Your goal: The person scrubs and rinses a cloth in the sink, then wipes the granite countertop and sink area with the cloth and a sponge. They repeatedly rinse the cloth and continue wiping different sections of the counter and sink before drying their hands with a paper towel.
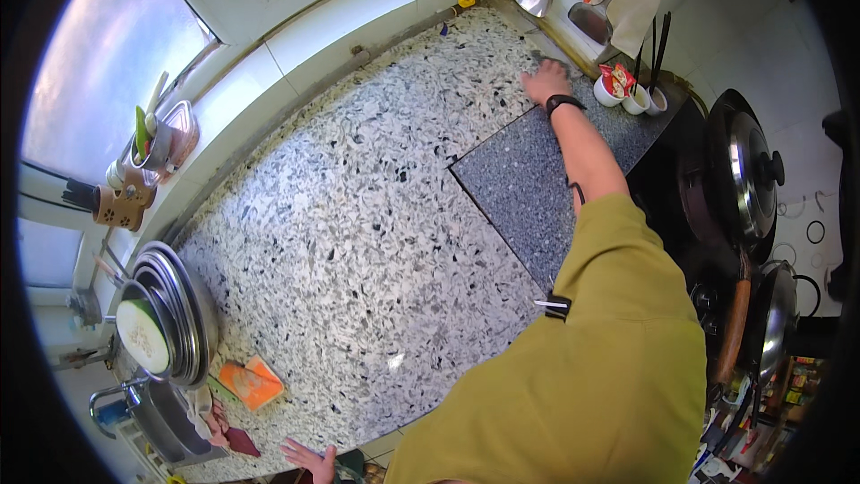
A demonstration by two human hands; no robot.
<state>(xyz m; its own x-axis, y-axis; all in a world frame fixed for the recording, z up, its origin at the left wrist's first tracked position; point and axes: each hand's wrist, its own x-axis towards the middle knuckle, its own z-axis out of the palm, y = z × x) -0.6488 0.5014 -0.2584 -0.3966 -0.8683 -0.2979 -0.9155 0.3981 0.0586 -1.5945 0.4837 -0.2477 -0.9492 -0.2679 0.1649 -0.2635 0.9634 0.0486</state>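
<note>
My right arm reaches to the far right part of the speckled stone countertop (358,206). My right hand (546,83), with a black band at the wrist, presses down on a grey cloth (554,60) by the back edge. Most of that cloth is hidden under the fingers. The hand is beside a dark grey slab (511,175) set against the lighter stone. Low in the view, my left hand (309,460) hovers at the counter's front edge, fingers spread and nothing in them.
Small white cups (609,92) with red packets and chopsticks stand right of my right hand. Beyond them are a lidded pan (752,175) and a wooden handle (733,332). Nested steel bowls (202,314), an orange cloth (253,383) and a sink (166,421) are at left.
</note>
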